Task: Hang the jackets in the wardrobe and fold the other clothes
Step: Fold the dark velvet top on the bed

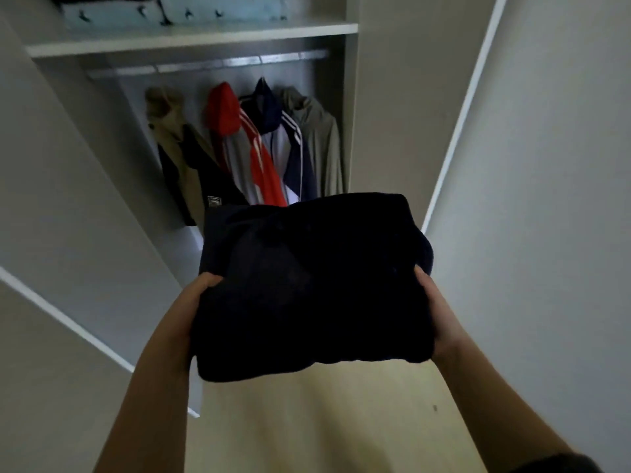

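Left hand (196,302) | right hand (435,308) | folded dark garment (310,285) gripped between

Storage boxes (222,8): two, pale blue fabric printed with small dark figures. They stand side by side at the top of the frame, left of centre, with their upper parts cut off by the frame edge.
Floor (341,421): pale yellowish, smooth, lower centre of the frame.
Speck (435,408): small, dark, on the floor, lower right of centre. Its nature cannot be told.
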Tool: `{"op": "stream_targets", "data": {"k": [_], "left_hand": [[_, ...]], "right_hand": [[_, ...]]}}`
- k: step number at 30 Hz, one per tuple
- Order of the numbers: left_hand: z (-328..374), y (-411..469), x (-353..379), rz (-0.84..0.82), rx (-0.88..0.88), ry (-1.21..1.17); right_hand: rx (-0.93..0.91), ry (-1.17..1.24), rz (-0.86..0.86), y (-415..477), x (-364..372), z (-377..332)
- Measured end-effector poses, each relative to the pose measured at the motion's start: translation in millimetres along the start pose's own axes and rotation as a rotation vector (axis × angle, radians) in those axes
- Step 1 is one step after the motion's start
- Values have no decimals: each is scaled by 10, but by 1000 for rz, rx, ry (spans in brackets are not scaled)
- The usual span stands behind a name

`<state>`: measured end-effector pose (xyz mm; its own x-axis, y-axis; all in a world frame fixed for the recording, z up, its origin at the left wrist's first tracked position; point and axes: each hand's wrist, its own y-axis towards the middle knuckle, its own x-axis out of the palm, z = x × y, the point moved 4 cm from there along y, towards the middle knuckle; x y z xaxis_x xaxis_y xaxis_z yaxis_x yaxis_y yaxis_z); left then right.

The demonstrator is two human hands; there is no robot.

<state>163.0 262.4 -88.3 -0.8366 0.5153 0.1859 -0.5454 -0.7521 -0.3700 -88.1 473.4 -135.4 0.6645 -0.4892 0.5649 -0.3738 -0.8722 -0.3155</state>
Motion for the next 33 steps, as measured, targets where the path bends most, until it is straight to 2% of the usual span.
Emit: {"op": "stream_targets", "data": {"k": [10,14,17,19,23,26,30,33], "left_hand": [[898,1442,-154,206,151,-119],[1579,1959,-221,274,237,-138],[2236,2307,-244,308,359,-166],[2709,2469,-216,327,408,-101],[3460,2922,-248,276,592,-69],[3944,3254,-214,240,619,-47],[4661,3679,-106,84,711,-77],[5266,3945,-42,103,827,25]], "right_hand": [[68,-40,-247,2199,506,-691],[4,-107,-274,2980,872,-1362],[-32,-110,-357,3454,1291,-1955],[-83,-108,-427,3688,1554,-2317],[-212,-183,-459,4096,1976,-2955],[-283,-196,-431,4382,2216,-3359],[-283,-125,-456,4740,2519,-3833],[-304,-117,-524,4992,2758,-4188]]}}
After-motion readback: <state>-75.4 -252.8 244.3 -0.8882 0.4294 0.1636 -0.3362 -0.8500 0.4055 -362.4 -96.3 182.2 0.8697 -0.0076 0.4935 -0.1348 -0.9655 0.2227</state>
